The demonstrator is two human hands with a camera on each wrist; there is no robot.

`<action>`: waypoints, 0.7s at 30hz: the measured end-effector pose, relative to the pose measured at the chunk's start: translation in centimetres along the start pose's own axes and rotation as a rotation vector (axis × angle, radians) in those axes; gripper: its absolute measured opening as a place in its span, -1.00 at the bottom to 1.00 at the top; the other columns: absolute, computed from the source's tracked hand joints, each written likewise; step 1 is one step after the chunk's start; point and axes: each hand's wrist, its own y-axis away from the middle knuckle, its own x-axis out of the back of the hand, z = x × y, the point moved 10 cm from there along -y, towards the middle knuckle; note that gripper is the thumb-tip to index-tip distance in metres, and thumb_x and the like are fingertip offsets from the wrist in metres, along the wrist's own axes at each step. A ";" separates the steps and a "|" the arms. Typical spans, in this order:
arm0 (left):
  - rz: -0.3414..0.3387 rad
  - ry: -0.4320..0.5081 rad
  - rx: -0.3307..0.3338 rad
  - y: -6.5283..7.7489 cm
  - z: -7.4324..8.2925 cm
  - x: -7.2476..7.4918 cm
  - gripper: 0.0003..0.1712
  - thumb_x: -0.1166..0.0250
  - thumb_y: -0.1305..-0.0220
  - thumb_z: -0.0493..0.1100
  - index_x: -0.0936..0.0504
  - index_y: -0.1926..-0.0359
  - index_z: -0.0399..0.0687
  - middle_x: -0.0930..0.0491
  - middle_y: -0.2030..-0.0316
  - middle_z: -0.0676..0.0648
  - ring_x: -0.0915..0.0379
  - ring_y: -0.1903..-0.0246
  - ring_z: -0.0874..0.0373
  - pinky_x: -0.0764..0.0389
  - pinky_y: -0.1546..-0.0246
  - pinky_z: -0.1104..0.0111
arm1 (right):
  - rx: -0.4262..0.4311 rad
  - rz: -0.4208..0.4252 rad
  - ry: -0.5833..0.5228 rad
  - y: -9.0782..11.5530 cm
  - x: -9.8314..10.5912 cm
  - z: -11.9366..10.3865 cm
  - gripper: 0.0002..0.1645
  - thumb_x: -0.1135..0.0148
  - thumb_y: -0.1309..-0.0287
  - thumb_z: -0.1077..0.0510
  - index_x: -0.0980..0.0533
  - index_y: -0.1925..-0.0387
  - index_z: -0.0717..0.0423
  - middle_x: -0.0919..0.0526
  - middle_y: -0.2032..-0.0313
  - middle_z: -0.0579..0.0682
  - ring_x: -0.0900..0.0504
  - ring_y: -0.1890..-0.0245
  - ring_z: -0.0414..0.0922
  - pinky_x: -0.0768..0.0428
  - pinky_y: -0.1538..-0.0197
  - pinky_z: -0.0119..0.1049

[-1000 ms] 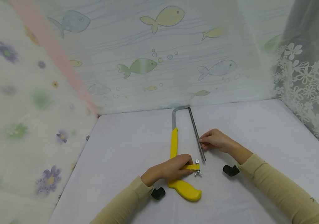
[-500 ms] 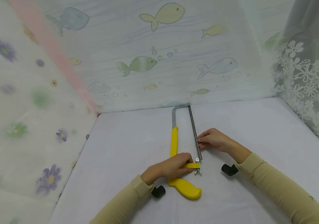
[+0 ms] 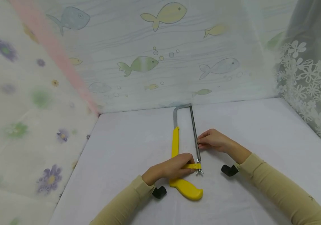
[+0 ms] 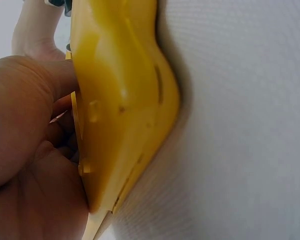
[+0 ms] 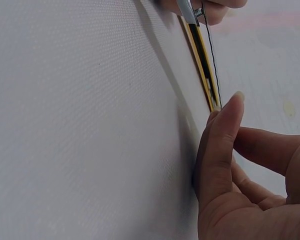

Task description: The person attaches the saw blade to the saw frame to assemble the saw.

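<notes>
A hacksaw with a yellow handle (image 3: 187,189) lies flat on the white-covered table. My left hand (image 3: 174,165) grips the saw's yellow frame just above that handle, by the short arm with the wing nut (image 3: 199,172). In the left wrist view, yellow plastic (image 4: 122,100) fills the middle beside my thumb. The blade (image 3: 195,128) reaches from the frame's grey far end down to the pin by the wing nut; whether it is hooked there I cannot tell. My right hand (image 3: 212,140) pinches the blade's lower half; in the right wrist view its serrated edge (image 5: 213,60) runs into the fingertips.
White cloth (image 3: 129,140) covers the table, which meets a fish-print curtain (image 3: 143,65) at the back. Flowered fabric (image 3: 36,125) hangs at the left, lace (image 3: 304,72) at the right. Black wrist-camera pieces (image 3: 159,192) sit under both forearms.
My right hand has moved left with the blade, bringing its near end from the right of the wing-nut arm to right over its pin. My left hand has kept its place.
</notes>
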 end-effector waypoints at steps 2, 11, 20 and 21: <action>0.001 -0.003 0.005 0.0 0.0 0.0 -0.82 -0.21 -0.53 -0.08 -0.50 -0.01 -0.04 -0.52 0.14 0.12 -0.37 0.19 0.30 -0.43 0.10 0.53 | 0.002 -0.003 0.004 0.0 -0.1 0.0 -0.61 -0.08 -0.45 0.36 -0.40 -0.16 0.61 -0.63 0.26 0.10 -0.68 0.32 -0.20 -0.68 0.16 -0.39; 0.004 -0.010 0.002 0.1 0.2 0.1 -0.81 -0.22 -0.53 -0.08 -0.50 -0.01 -0.05 -0.51 0.15 0.11 -0.36 0.19 0.30 -0.42 0.10 0.53 | 0.011 -0.017 0.027 -0.4 -0.2 0.1 -0.63 -0.07 -0.44 0.36 -0.42 -0.13 0.61 -0.63 0.29 0.08 -0.66 0.35 -0.20 -0.67 0.20 -0.40; 0.009 -0.004 0.002 0.1 0.0 0.0 -0.81 -0.23 -0.52 -0.06 -0.50 0.00 -0.03 -0.52 0.16 0.13 -0.37 0.20 0.31 -0.43 0.11 0.53 | 0.035 -0.025 0.073 -0.3 -0.3 0.0 -0.66 -0.09 -0.43 0.37 -0.45 -0.08 0.61 -0.63 0.32 0.09 -0.64 0.39 -0.20 -0.66 0.24 -0.39; 0.010 -0.009 0.000 0.1 0.0 0.0 -0.81 -0.22 -0.52 -0.06 -0.50 0.00 -0.03 -0.51 0.16 0.13 -0.37 0.20 0.31 -0.43 0.11 0.53 | 0.042 -0.019 0.091 -0.3 -0.3 0.0 -0.66 -0.10 -0.42 0.36 -0.46 -0.08 0.60 -0.63 0.32 0.10 -0.64 0.39 -0.20 -0.67 0.24 -0.38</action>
